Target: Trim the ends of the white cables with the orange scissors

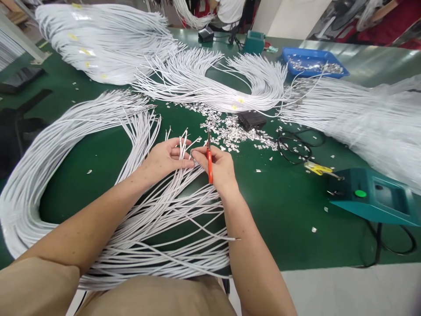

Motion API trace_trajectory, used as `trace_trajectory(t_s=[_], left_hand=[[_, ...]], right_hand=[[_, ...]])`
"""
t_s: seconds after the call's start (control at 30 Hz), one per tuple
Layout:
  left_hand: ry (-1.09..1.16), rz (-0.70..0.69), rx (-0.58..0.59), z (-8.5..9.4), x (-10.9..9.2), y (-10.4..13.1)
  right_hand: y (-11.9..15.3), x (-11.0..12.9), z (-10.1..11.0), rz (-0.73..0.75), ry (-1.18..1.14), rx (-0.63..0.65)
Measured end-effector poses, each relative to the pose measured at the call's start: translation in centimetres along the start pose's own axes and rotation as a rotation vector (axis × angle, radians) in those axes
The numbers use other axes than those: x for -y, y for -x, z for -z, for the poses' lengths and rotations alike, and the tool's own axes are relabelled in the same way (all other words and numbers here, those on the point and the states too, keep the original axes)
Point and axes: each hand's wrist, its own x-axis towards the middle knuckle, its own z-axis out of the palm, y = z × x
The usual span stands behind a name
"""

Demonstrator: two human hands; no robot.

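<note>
Wires [184, 147] are pinched upright over the green table [279, 206] by the left hand [164, 159], while orange snips [209, 164] are gripped in the right hand [219, 169], so neighbouring strands, apparently crowded, could be nicked.

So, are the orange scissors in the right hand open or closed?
Closed, it seems: the orange scissors in the right hand show one narrow tip pointing up, with no gap visible between blades.

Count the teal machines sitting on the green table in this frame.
2. One teal machine with a green button sits at the right edge, right of the person's right hand; a smaller teal box stands at the far edge, left of the blue tray. Wire bundles may hide others.
</note>
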Motion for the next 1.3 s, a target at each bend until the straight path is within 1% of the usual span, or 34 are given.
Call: trace_trajectory(t_s=[0.07,0.2,0.27,0.3,0.37,0.47,0.53,0.67,0.77,0.93,1.07,1.2,1.3], left_hand=[[0.006,-0.013,0.008,-0.1,0.2,-0.1],[-0.006,-0.087,-0.007,-0.2,0.4,-0.1],[-0.03,-0.091,-0.027,-0.2,0.3,-0.1],[-0.042,-0.086,-0.048,-0.1,0.2,-0.1],[-0.071,-0.082,-0.103,-0.1,-0.1,0.0],[-0.104,-0.092,-0.165,-0.2,-0.2,0.0],[-0.109,-0.1,-0.174,-0.3,-0.2,0.0],[-0.079,-0.158,-0.182,-0.6,-0.1,0.0],[-0.077,-0.193,-0.201,-0.7,0.1,0.0],[-0.14,-0.243,-0.246,-0.8,0.2,0.0],[-0.13,-0.239,-0.248,-0.8,0.2,0.1],[-0.103,-0.196,-0.216,-0.8,-0.2,0.3],[-0.143,-0.183,-0.222,-0.8,-0.6,0.4]], right_hand=[[0.0,0.0,0.0,0.017,0.034,0.026],[-0.1,-0.4,0.3,0.02,0.061,0.074],[-0.2,-0.5,0.6,0.009,0.116,0.067],[-0.2,-0.6,0.8,0.006,0.188,0.052],[-0.2,-0.7,1.0,0.021,0.411,0.031],[-0.2,-0.7,1.1,0.091,0.737,0.056],[-0.1,-0.7,1.1,0.118,0.844,0.077],[0.2,-0.3,0.9,0.124,0.954,0.097],[0.4,0.0,0.9,0.129,1.02,0.117],[0.4,0.2,0.9,0.131,1.097,0.137],[0.4,0.0,0.8,0.136,1.122,0.135],[0.4,-0.2,0.9,0.141,1.084,0.126],[0.3,-0.3,1.3,0.103,0.944,0.122]])
